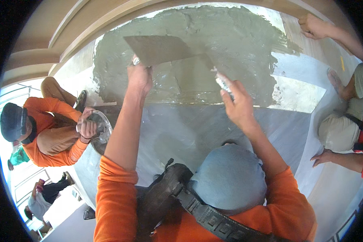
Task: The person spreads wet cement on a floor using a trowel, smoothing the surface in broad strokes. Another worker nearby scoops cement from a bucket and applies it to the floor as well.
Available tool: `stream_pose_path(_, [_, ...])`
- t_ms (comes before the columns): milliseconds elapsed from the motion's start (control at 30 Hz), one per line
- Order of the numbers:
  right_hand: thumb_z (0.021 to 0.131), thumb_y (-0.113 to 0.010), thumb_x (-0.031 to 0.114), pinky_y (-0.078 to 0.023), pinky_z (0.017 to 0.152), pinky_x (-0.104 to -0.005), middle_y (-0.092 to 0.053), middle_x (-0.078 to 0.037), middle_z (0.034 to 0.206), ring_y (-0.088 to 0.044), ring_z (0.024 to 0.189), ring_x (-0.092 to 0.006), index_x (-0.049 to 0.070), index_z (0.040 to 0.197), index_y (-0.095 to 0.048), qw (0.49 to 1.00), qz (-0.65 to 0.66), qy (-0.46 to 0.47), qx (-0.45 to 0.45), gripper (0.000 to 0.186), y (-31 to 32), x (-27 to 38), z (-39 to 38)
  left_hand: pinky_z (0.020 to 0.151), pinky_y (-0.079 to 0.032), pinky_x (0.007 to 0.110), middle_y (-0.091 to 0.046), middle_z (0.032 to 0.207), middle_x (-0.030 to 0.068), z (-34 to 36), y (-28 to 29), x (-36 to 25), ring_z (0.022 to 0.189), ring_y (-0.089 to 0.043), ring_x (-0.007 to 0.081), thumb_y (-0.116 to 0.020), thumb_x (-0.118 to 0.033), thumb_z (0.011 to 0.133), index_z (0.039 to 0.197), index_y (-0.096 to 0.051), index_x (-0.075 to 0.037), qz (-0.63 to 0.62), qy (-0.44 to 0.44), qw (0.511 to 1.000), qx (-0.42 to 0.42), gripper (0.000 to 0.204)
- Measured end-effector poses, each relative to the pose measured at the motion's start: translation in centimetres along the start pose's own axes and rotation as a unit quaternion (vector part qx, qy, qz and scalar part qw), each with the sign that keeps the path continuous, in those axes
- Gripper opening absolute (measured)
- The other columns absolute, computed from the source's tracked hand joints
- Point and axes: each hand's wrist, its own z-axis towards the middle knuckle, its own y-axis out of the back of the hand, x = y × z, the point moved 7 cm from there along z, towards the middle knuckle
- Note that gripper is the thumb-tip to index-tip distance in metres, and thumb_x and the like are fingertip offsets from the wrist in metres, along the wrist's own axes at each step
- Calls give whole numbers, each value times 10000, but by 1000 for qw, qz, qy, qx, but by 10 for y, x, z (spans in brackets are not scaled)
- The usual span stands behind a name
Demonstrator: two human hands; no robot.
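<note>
Wet grey mortar (238, 44) covers a wide patch of the surface before me, smeared and ridged. My left hand (140, 78) is closed round the handle of a wide, flat metal trowel (159, 49), its blade held over the mortar and angled to the right. In my right hand (240, 103) is a second trowel with a whitish, mortar-smeared handle (224, 84). Its thin grey blade points up and left toward the wide one and blends with the mortar, so its exact shape is hard to make out.
At left a crouching person (54, 129) in orange holds a bucket (102, 127). Another person's hand (314, 27) rests at the upper right, near their bare foot (335, 82). Grey boards (181, 125) border the mortar. A blue-grey rounded cloth shape (230, 177) and black straps fill the foreground.
</note>
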Motion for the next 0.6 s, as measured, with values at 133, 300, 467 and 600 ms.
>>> stream_pose_path(133, [1027,-623,155,-562,912,-414,-675,-201,1327,-702,1127,-367,114,1449,-600,992,105,-63,-17,424,-7,-15,-4,957,-547,366,-682,1251,85,-4,8,13,1130,-670,219,-678,-121,1024,1331,-614,-2,0,4,1000,14,335])
stream_pose_path(300, [1038,-606,186,-565,934,-449,-652,-229,1330,-687,1140,-414,50,1499,-495,977,207,46,0,493,-27,42,-13,958,-548,371,-678,1251,71,-5,14,16,1126,-660,199,-609,-192,1079,1315,-635,-9,24,-71,997,8,300])
stream_pose_path(467, [1045,-599,216,-586,867,-479,-655,-228,1276,-700,1084,-411,15,1394,-498,976,166,135,-29,416,-55,76,4,971,-545,374,-679,1240,73,-8,-1,17,1109,-661,199,-601,-203,1084,1327,-630,-13,34,-79,996,1,309])
stream_pose_path(600, [1037,-609,202,-579,765,-502,-664,-230,1128,-694,969,-438,9,1294,-512,981,126,142,-35,335,-73,76,16,972,-542,377,-680,1238,86,-20,-2,11,1117,-664,216,-622,-151,1063,1332,-620,-15,24,-58,997,-37,301])
